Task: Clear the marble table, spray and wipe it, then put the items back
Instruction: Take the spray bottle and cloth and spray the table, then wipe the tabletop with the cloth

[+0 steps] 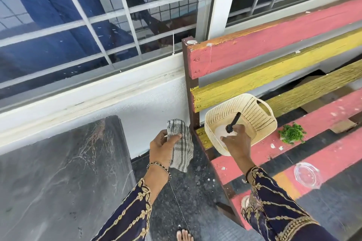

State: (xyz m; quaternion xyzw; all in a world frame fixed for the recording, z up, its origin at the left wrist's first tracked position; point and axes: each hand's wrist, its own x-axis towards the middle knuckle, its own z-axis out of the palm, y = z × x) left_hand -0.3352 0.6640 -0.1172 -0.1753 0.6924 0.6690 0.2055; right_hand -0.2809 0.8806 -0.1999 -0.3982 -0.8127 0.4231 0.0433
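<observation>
The dark marble table (58, 178) lies at the lower left with nothing on its top. My left hand (162, 146) holds a grey striped cloth (181, 145) between the table and the bench. My right hand (237, 141) grips a white spray bottle (222, 133) with a black nozzle, inside a cream perforated basket (258, 115). The basket stands on the red and yellow slatted bench (274, 53). On the bench slats also lie a small green plant sprig (291, 133) and a clear glass dish (307, 175).
A white wall and a barred window (98, 25) run behind the table. Dark speckled floor (186, 197) shows between table and bench, with my bare toes (184, 236) at the bottom edge.
</observation>
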